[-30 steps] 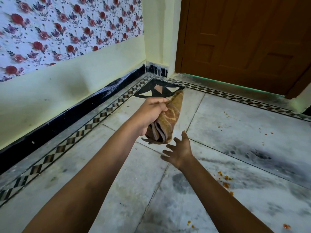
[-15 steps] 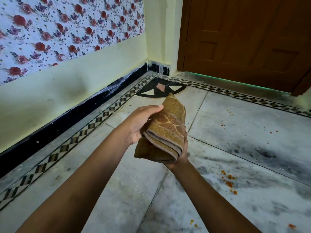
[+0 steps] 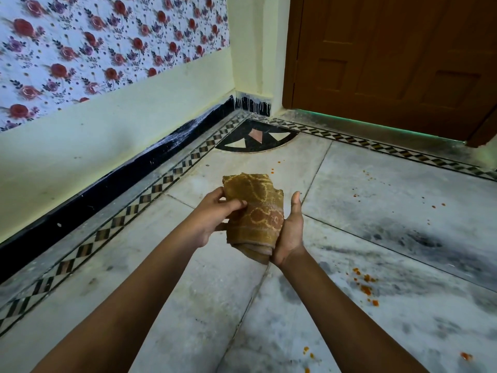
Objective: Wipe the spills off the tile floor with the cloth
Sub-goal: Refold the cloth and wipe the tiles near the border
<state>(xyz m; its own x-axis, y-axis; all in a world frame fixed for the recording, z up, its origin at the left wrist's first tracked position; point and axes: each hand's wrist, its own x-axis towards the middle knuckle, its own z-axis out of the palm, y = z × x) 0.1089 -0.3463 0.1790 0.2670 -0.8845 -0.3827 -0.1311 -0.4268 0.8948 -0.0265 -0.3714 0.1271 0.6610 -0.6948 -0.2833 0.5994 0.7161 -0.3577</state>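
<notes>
Holding folded cloth (image 3: 255,219) above tile floor (image 3: 188,305), left hand (image 3: 212,219) gripping, right hand (image 3: 289,235) cupping, orange spills (image 3: 365,289) nearby

cloth (image 3: 255,216): between left hand (image 3: 212,219) and right hand (image 3: 290,232), above floor (image 3: 188,305)
spills (image 3: 365,288): on floor, 4 o'clock of cloth
door (image 3: 398,57): 1 o'clock
</notes>
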